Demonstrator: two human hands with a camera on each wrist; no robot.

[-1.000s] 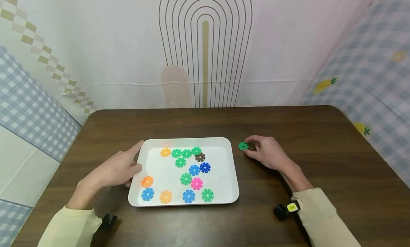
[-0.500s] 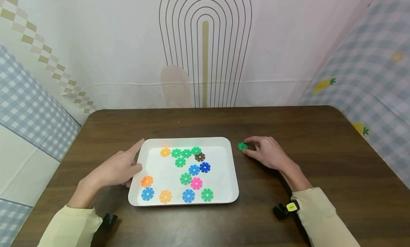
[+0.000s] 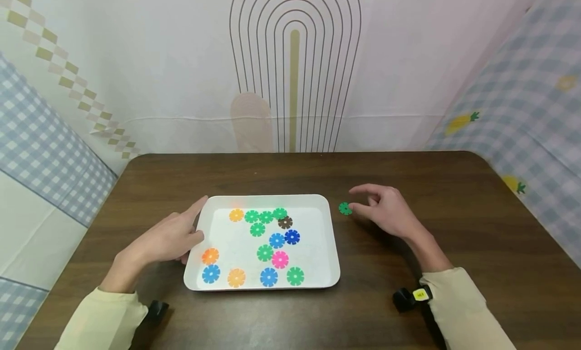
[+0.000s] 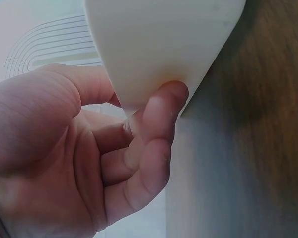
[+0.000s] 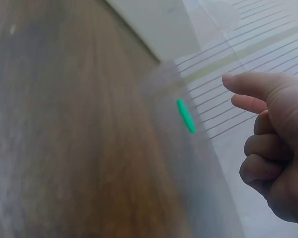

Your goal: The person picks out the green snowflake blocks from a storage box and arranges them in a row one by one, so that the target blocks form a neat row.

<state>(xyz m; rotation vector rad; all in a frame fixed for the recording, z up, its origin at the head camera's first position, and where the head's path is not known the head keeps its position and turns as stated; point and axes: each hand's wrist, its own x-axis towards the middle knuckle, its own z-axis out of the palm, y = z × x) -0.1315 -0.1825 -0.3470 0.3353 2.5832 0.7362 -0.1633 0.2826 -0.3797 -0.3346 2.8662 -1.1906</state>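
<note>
The left hand [image 3: 169,237] grips the left side of a white tray [image 3: 333,249]; in the left wrist view, its thumb [image 4: 92,85] is on one side of the tray wall and fingers [image 4: 161,111] are on the other. Just right of the tray, a green notched disc [image 3: 345,209] lies on the table. The right hand [image 3: 386,211] is beside this disc with thumb and index finger parted and nothing between them. In the right wrist view the green disc [image 5: 186,116] appears edge-on, apart from the right hand [image 5: 278,144].
Inside the tray are several notched discs, among them a pink one [image 3: 280,259], a dark blue one [image 3: 292,236], a brown one [image 3: 285,222] and an orange one [image 3: 210,256]. Brown wooden table [image 3: 390,168] surrounds the tray; a patterned cloth [image 3: 181,88] hangs behind.
The right hand has let go of the green disc, parted its finger and thumb and moved slightly right. The left hand stays at the tray, and the head view has shifted slightly.
</note>
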